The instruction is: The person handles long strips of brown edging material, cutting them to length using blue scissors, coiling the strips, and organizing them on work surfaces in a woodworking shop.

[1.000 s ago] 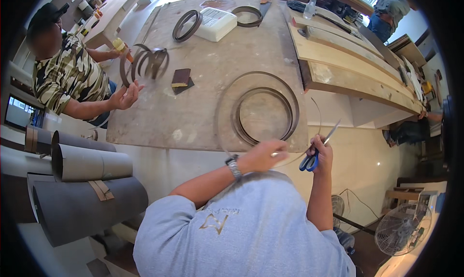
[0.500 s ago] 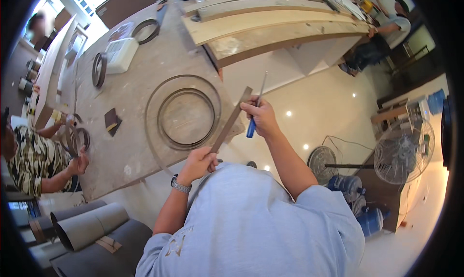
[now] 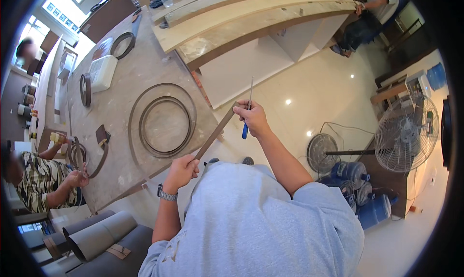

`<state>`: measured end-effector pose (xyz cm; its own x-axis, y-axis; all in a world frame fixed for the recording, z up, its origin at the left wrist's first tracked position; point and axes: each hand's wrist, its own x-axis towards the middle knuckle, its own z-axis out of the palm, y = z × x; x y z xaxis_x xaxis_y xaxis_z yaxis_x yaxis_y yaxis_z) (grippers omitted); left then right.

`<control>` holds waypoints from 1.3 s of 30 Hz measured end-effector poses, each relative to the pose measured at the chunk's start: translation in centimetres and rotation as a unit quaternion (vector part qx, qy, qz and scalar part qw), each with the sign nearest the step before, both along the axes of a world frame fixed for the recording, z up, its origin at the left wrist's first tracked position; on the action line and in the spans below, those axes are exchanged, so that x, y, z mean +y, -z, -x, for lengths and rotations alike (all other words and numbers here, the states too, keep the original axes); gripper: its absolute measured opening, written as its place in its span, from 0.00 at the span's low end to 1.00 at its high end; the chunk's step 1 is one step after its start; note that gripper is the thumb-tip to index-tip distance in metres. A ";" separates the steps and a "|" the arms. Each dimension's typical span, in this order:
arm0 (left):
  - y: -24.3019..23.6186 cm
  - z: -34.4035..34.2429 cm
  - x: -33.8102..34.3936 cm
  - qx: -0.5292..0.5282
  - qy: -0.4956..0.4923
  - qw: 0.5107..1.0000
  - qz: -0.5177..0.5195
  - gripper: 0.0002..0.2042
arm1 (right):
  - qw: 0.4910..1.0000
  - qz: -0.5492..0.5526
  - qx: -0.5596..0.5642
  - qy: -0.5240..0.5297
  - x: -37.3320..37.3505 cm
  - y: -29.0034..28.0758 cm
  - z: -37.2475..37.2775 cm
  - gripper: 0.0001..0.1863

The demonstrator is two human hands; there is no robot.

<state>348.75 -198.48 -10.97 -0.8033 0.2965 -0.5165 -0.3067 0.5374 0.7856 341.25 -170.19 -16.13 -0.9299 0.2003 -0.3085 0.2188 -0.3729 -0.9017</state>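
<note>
Between my hands stretches a flat brown edge-banding strip (image 3: 214, 136), slanting up to the right. My left hand (image 3: 181, 172), with a watch on its wrist, is closed around its lower part. The fingers of my right hand (image 3: 253, 118) pinch its upper end. That same hand also holds a slim tool (image 3: 245, 131) with a blue handle and a thin metal shaft pointing upward; its exact kind is unclear. On the worktable (image 3: 116, 146) to the left lies a loose coil of edge banding (image 3: 166, 127), whose outer loop trails toward my left hand.
A co-worker (image 3: 46, 180) at the left handles looped brown banding. More banding rolls (image 3: 123, 45) and a white container (image 3: 102, 74) lie on the table. Long boards (image 3: 241, 30) rest on a white cabinet ahead. A standing fan (image 3: 406, 134) and water bottles (image 3: 374, 211) are at right.
The view has shifted, so the table coil sits further left. The strip and both hands are a little lower. A brown strip now curves out from the co-worker's hands onto the table.
</note>
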 end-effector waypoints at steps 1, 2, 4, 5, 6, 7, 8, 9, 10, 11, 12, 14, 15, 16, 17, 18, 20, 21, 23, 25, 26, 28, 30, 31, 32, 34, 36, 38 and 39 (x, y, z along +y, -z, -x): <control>-0.1 -0.2 0.3 -0.005 0.008 1.000 0.003 0.09 | 1.000 -0.013 -0.011 0.013 0.8 0.7 -0.4 0.17; -0.2 -0.4 0.4 0.038 0.019 0.999 0.019 0.08 | 1.000 -0.010 -0.016 0.020 1.6 1.3 -0.9 0.17; 0.1 -0.3 0.4 0.094 0.034 0.993 0.057 0.07 | 0.997 -0.042 -0.052 0.035 3.2 2.7 -1.8 0.16; 0.0 -0.3 0.5 0.086 0.044 0.994 0.059 0.07 | 0.996 -0.038 -0.061 0.044 4.0 3.8 -2.5 0.16; -0.7 0.0 0.8 0.102 0.062 0.988 0.094 0.07 | 0.995 -0.030 -0.073 0.063 5.0 4.7 -2.9 0.16; -1.4 0.3 1.1 0.119 0.080 0.981 0.128 0.07 | 0.993 -0.022 -0.085 0.083 5.9 5.8 -3.4 0.16; -2.2 0.6 1.4 0.120 0.097 0.976 0.156 0.07 | 0.991 -0.019 -0.092 0.091 6.9 6.8 -4.0 0.16; -3.1 0.9 1.8 0.114 0.106 0.975 0.156 0.07 | 0.986 -0.021 -0.112 0.119 8.0 7.8 -4.7 0.16; -4.1 1.2 2.2 0.110 0.130 0.966 0.192 0.07 | 0.980 -0.022 -0.131 0.148 9.0 8.8 -5.5 0.16; -4.8 1.6 2.4 0.108 0.153 0.955 0.228 0.07 | 0.978 -0.021 -0.136 0.155 9.9 9.8 -6.4 0.16; -5.0 2.0 2.3 0.112 0.151 0.954 0.235 0.08 | 0.970 -0.014 -0.150 0.188 11.0 10.9 -7.1 0.16; -6.0 3.2 2.5 0.119 0.180 0.944 0.251 0.08 | 0.958 -0.010 -0.164 0.235 13.6 12.7 -8.5 0.15; -6.5 3.8 2.3 0.127 0.201 0.933 0.270 0.08 | 0.949 -0.017 -0.168 0.265 14.8 13.4 -9.4 0.15; -6.6 4.4 1.9 0.131 0.215 0.931 0.263 0.08 | 0.940 -0.025 -0.171 0.295 15.9 14.0 -10.3 0.14; -6.8 5.0 1.3 0.158 0.231 0.919 0.277 0.08 | 0.929 -0.032 -0.172 0.325 16.7 14.2 -10.9 0.13; -7.0 5.7 1.0 0.187 0.246 0.907 0.285 0.08 | 0.916 -0.031 -0.185 0.354 17.6 14.3 -11.5 0.13; -7.7 7.2 0.7 0.170 0.257 0.909 0.280 0.08 | 0.907 -0.015 -0.183 0.378 19.1 14.7 -12.8 0.13; -8.1 7.8 0.8 0.145 0.256 0.912 0.287 0.08 | 0.905 0.006 -0.185 0.384 19.5 14.4 -13.2 0.12; -8.0 9.0 0.8 0.148 0.253 0.921 0.258 0.08 | 0.898 -0.006 -0.188 0.398 19.8 13.5 -13.9 0.14; -7.5 10.4 0.6 0.140 0.248 0.908 0.307 0.09 | 0.911 -0.014 -0.185 0.369 19.8 12.2 -14.1 0.17; -7.2 11.0 0.3 0.147 0.257 0.906 0.302 0.09 | 0.914 -0.001 -0.192 0.358 19.7 11.4 -14.0 0.19; -6.8 12.3 -0.6 0.125 0.242 0.908 0.317 0.09 | 0.916 0.003 -0.184 0.356 19.2 10.7 -13.7 0.18; -6.8 13.2 -1.0 0.123 0.243 0.911 0.309 0.09 | 0.919 -0.006 -0.175 0.354 18.9 10.7 -13.7 0.17; -7.0 13.4 -1.0 0.117 0.235 0.915 0.307 0.08 | 0.916 -0.007 -0.173 0.362 19.0 10.6 -13.6 0.17; -7.3 13.5 -1.0 0.120 0.239 0.914 0.305 0.08 | 0.910 -0.023 -0.173 0.376 18.9 10.7 -13.4 0.16; -7.9 13.5 -0.9 0.120 0.227 0.911 0.322 0.08 | 0.903 -0.038 -0.171 0.392 19.3 10.9 -13.5 0.15; -7.6 13.3 -1.0 0.125 0.212 0.919 0.308 0.08 | 0.901 -0.015 -0.179 0.395 19.9 11.5 -13.7 0.15; -7.1 12.9 -0.9 0.126 0.194 0.928 0.293 0.08 | 0.902 0.003 -0.182 0.391 20.3 12.1 -13.4 0.15; -6.8 12.6 -0.6 0.134 0.188 0.923 0.307 0.09 | 0.904 0.019 -0.191 0.383 20.6 12.4 -13.1 0.15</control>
